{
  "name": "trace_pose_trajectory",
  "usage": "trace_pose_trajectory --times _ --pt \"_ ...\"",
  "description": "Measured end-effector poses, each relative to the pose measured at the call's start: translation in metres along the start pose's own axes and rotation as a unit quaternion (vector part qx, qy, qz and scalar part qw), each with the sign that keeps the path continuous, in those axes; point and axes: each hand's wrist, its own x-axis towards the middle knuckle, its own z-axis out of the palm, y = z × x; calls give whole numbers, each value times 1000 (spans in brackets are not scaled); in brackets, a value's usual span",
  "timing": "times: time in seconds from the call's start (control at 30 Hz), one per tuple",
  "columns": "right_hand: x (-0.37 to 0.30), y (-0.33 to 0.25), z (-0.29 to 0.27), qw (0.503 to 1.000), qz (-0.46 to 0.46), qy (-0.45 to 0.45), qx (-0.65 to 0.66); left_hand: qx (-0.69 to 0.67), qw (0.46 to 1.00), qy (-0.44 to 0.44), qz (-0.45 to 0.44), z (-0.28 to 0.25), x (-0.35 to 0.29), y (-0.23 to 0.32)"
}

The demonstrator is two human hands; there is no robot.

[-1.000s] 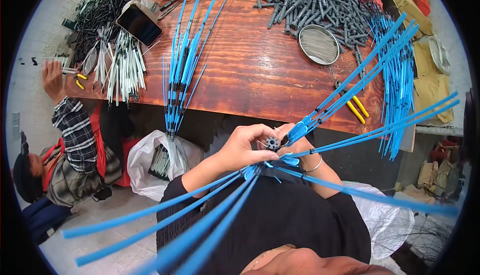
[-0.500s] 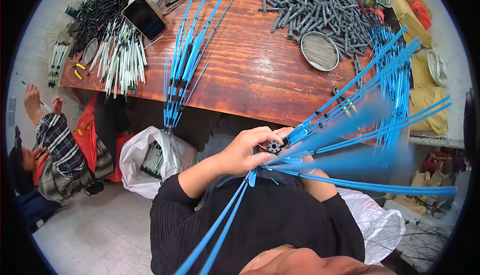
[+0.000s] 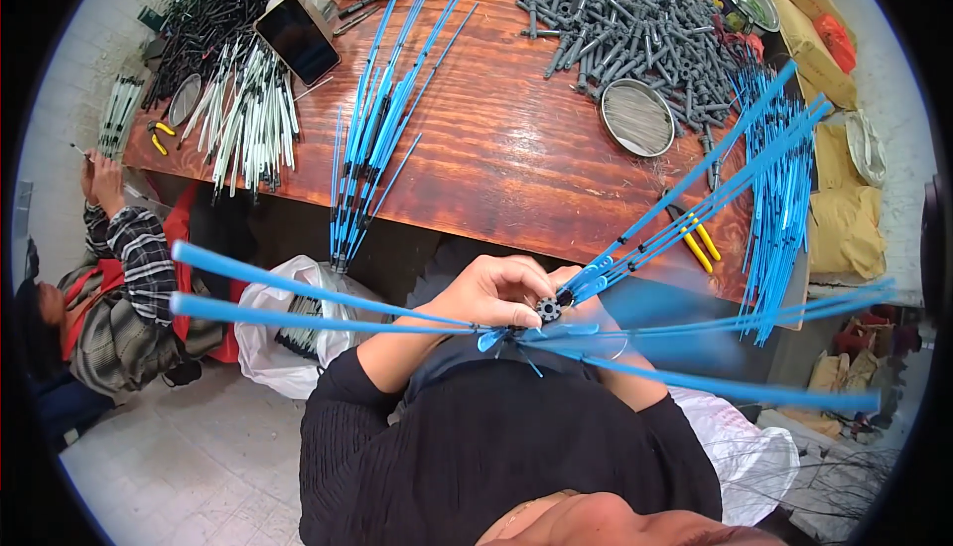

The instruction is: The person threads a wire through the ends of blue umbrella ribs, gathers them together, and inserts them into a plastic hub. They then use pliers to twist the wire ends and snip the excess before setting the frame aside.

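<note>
A black notched hub [image 3: 548,309] sits between my hands in front of my body, with blue ribs [image 3: 710,151] fanning out from it like an umbrella frame. My left hand [image 3: 488,288] is closed, its thumb and fingers pinching at the hub's left edge. Behind the hub, my right hand [image 3: 586,310] grips it from the right, its fingers partly covered by ribs. Two ribs reach left across my left forearm; the others point right and up to the right, some smeared by motion. Whether a fine wire lies between my left fingers is too small to tell.
On the wooden table [image 3: 496,139] lie blue ribs [image 3: 372,149], white ribs [image 3: 243,119], grey hubs [image 3: 615,20], pliers [image 3: 700,238], a dish of fine wires [image 3: 637,117] and a phone [image 3: 298,48]. A white sack [image 3: 263,323] stands below. At left, another person works.
The two ribs that pointed down toward my lower left have swung up and now point left. Ribs on the right have shifted lower. The other person's hands have come together near the table's left end.
</note>
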Motion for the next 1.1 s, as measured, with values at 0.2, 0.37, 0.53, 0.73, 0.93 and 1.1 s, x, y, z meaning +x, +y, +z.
trace_pose_trajectory --times 0.2,0.37,0.53,0.73,0.93,1.1 --pt "2 -15 17 994 38 39 93 102 987 -53 111 -17 12 -7" --pt "16 -14 5 993 3 -120 -11 471 879 23 77 -22 27 20" --pt "18 -23 20 999 -22 -38 21 331 943 -26 24 -29 35 37" --pt "37 -17 40 984 -84 157 -13 246 828 402 305 -19 -26 -4" --pt "41 12 70 985 -79 153 -31 329 839 366 230 4 -29 -13" --pt "36 16 64 992 -57 94 -56 265 891 337 152 -17 -34 -16"
